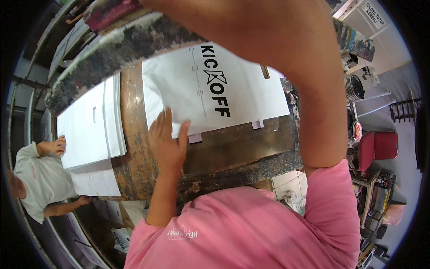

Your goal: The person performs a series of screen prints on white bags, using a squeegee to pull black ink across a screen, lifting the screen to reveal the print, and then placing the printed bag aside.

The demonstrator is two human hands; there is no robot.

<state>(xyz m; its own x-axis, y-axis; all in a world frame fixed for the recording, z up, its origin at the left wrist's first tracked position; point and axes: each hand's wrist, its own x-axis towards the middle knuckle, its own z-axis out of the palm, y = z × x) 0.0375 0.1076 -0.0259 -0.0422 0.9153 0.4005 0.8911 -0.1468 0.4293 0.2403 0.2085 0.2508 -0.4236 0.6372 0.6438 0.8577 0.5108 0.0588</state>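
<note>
A white plastic bag [251, 85] with black printing lies flat on a paint-stained wooden work table [233, 157]. My left hand [168, 139] rests flat on the bag's near left corner, with fingers and thumb spread on the sheet. My right forearm [291, 67] is raised across the top of the view, and its hand is cut off by the upper edge. A paint-crusted printing frame [112, 49] is tilted up over the far side of the bag, under that arm.
A stack of white bags [89, 121] lies on the table to the left. Another person in a white shirt [40, 179] has both hands at that stack. A red chair [380, 148], a fan [354, 85] and cluttered shelves stand at the right.
</note>
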